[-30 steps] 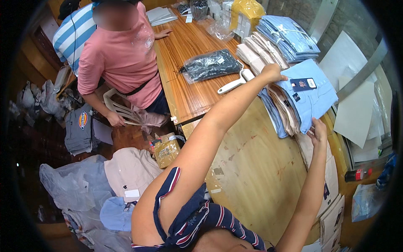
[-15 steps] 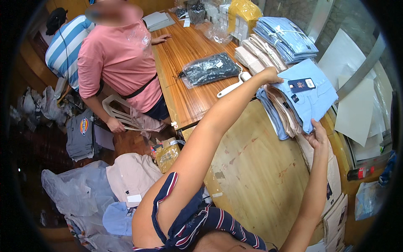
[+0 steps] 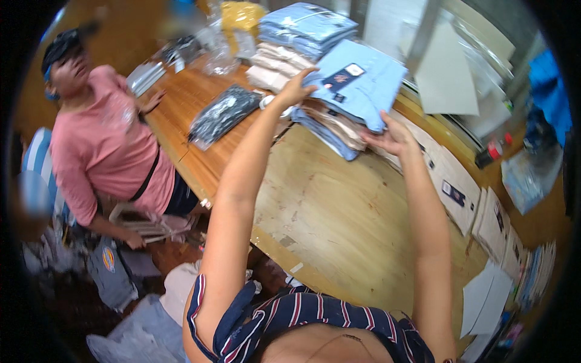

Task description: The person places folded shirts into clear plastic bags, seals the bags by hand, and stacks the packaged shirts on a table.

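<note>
Garment workroom: tagged folded shirts [image 3: 376, 78] stacked on wooden worktable [image 3: 339, 206], plastic-wrapped dark bundle [image 3: 225, 114] nearby.

Left hand [image 3: 296, 91] and right hand [image 3: 397, 137] reach forward, arms [image 3: 428, 224] outstretched.

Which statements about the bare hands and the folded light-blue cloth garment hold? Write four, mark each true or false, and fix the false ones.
1. The bare left hand is at the edge of the folded light-blue cloth garment. True.
2. That garment lies beneath everything else. False: it lies above folded pale-pink cloth garments.
3. A clear plastic bag with dark contents lies on the brown wood-grain tabletop. True.
4. Only one hand is at the light-blue garment. False: the bare right hand is at its corner.
</note>
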Motion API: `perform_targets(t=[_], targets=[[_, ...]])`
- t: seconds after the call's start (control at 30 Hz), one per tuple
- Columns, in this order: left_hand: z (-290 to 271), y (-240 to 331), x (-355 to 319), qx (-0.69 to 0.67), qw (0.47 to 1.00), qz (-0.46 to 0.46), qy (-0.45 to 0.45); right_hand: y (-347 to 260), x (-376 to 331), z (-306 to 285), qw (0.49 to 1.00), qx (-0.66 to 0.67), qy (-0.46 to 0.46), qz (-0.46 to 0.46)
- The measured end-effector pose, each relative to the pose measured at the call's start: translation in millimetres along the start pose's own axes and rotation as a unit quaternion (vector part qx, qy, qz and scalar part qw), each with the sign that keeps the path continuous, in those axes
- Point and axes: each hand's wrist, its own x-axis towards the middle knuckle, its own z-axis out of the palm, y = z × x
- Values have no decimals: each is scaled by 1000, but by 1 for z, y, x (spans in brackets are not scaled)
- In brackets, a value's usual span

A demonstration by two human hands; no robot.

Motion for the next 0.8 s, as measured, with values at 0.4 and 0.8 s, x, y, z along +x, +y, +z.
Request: perform_targets(t=[0.4, 0.8], targets=[[63, 97, -124, 87, 972, 139, 167, 42, -104, -48, 906, -183, 91, -371], [261, 199, -415, -65, 962, 29, -265, 277, -402, -289, 900, -209, 353, -146]])
